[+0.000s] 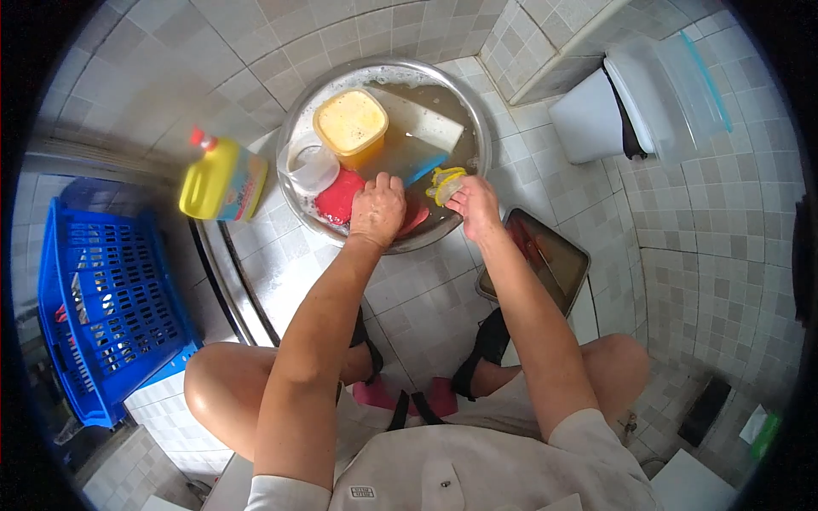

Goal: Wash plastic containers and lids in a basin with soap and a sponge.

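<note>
A wide metal basin (484, 137) of murky, sudsy water stands on the floor before me. My right hand (476, 203) grips a small translucent item with a yellow edge (445, 183) over the basin's right side. Near the front rim, my left hand (378, 211) is curled, knuckles up; its fingertips are hidden. Left of it is a red round piece (337, 199), and on its right a pinkish-red piece (415, 219). Behind the hands are a yellow square tub (351, 124), a clear plastic container (312, 167), a long white piece (425, 118) and a blue-edged item (427, 167).
A yellow detergent jug (223, 179) with a red cap stands left of the basin. Farther left is a blue slotted basket (121, 300). A dark shallow tray (575, 271) holding liquid sits by my right forearm. At upper right, a white bin (585, 118) stands near a clear plastic container (680, 96).
</note>
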Motion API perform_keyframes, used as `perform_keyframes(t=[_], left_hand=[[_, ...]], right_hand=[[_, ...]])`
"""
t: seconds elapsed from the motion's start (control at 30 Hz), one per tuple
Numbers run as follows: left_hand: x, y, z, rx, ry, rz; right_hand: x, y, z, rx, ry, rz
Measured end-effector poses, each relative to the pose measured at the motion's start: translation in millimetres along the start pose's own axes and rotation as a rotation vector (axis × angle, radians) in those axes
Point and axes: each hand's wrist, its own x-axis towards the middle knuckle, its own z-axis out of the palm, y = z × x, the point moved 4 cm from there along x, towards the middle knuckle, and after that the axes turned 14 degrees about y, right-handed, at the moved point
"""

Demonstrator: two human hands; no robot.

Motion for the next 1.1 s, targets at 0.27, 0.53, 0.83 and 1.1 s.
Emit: perform_keyframes(t=[0.27,0.53,0.83,1.1], left_hand=[[8,17,-92,-0.260,0.038,-0.663],[-120,21,-7,-0.744,0.246,-1.090],[-161,52,13,-1.541,-0.039,-1.512],[-155,56,14,-1.476,-0.054,-1.371]], right_hand=[[-25,-5,-11,0.180,0.038,-0.015],[-63,0,16,-0.496,-0.069,-0.512],[-117,56,43,-1.090,-0.671,-1.049],[-53,54,104,-1.359,-0.330,-1.123]])
